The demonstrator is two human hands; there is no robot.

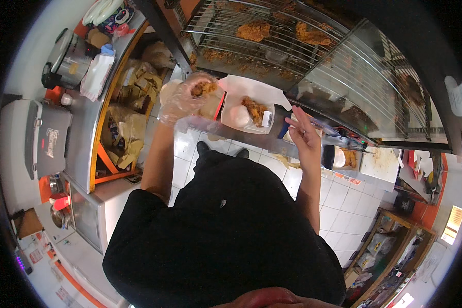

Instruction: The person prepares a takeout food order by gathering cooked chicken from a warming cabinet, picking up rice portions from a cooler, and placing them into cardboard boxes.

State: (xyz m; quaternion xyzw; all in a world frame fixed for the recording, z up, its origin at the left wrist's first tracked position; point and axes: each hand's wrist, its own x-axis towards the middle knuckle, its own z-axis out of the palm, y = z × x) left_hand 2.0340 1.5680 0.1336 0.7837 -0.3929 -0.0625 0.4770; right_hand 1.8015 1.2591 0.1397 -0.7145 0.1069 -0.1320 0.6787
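Note:
My left hand (179, 102) wears a clear plastic glove and grips a piece of fried chicken (204, 89) just left of an open white paper food box (250, 84). Inside the box, a white mound that looks like rice (240, 116) sits beside more fried chicken (252, 106). A small white packet or label (267, 118) is at its right side. To the right of the box, my bare right hand (307, 134) is raised with its fingers extended, holding nothing. What lies under it is partly hidden.
A display cabinet with wire racks (223, 29) holding fried chicken stands beyond the counter, its glass panel (342, 73) on the right. Farther right are another filled box (339, 158) and a white cutting board (381, 165). A steel-topped shelf unit (85, 127) and a rice cooker (71, 57) stand left.

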